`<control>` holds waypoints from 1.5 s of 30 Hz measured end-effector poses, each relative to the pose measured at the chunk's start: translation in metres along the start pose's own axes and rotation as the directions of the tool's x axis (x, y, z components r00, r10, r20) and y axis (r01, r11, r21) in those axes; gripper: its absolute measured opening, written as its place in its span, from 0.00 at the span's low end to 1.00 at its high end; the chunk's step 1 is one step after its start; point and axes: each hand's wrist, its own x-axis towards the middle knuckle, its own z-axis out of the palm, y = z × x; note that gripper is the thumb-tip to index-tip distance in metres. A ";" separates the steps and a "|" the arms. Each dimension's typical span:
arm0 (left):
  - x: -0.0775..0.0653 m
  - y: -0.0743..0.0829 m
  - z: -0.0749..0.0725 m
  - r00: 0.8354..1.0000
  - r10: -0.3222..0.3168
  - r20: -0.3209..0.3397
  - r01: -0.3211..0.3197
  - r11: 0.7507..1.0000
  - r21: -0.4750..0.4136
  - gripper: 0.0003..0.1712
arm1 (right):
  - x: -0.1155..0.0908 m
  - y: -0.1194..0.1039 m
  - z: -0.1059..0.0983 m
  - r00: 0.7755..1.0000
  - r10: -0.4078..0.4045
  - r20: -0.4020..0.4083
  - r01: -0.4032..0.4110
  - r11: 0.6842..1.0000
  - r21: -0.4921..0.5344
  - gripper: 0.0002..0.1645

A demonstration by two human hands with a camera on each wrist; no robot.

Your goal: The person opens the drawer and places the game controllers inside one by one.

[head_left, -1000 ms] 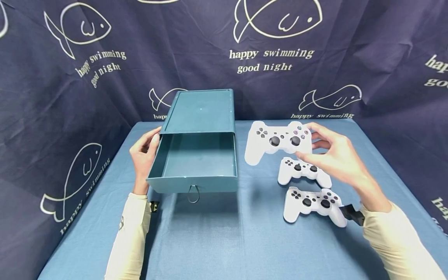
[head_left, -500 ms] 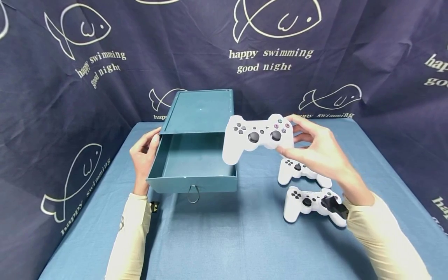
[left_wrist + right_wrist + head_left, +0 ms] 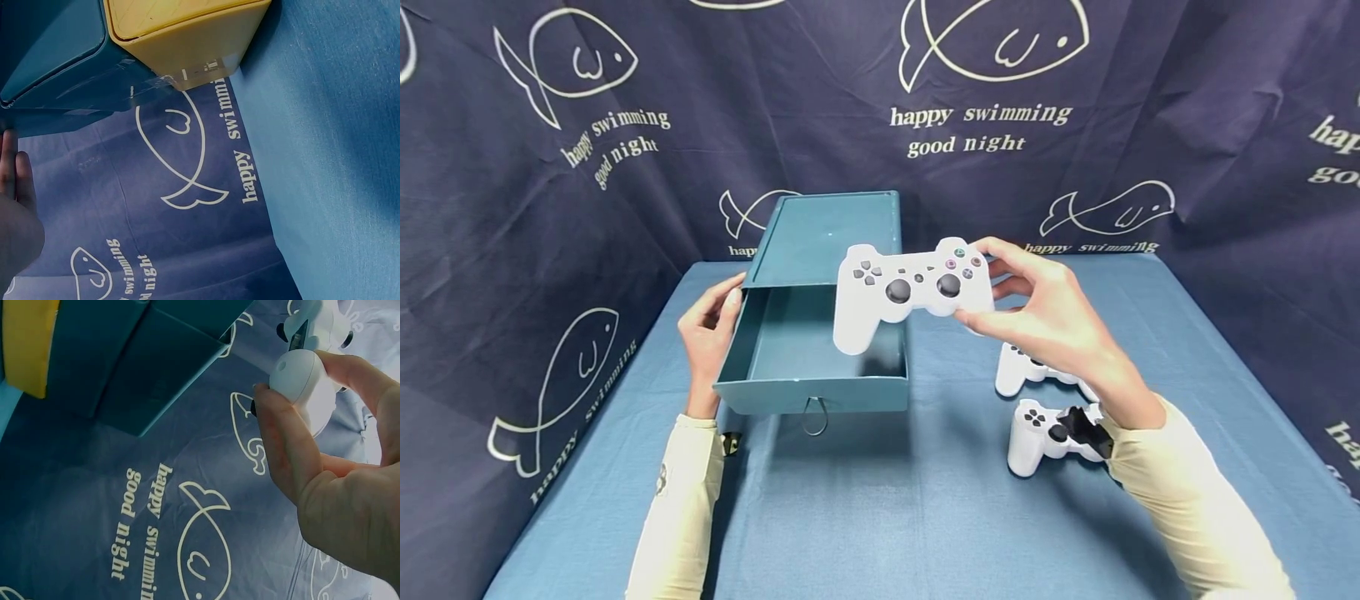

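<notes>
A dark teal drawer unit (image 3: 831,233) stands towards the back, its drawer (image 3: 812,396) pulled out. At the unit's left front edge, my left hand (image 3: 707,333) rests its fingers on the side, with the thumb by the drawer wall. In the left wrist view, the fingers (image 3: 24,178) lie fairly straight against the unit. My right hand (image 3: 1041,308) pinches a white game controller (image 3: 872,292) by its right end, thumb below and fingers above. The controller hovers over the right part of the drawer and hides some of it; no other thing shows inside.
Two more white controllers lie on the blue cloth at right, one behind (image 3: 1011,371) and one in front (image 3: 1026,442), partly covered by my right arm. A yellow unit (image 3: 187,44) sits beneath the teal one. Dark fish-print curtain (image 3: 985,192) surrounds the table.
My right hand has carried the controller leftwards, from beside the drawer to above it. A shadow now falls inside the drawer. My left hand has stayed put.
</notes>
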 end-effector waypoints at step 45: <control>0.000 0.000 0.001 0.999 -0.033 -0.012 0.033 0.999 -0.006 0.14 | 0.022 -0.022 0.047 0.994 0.031 0.109 -0.018 0.993 -0.118 0.35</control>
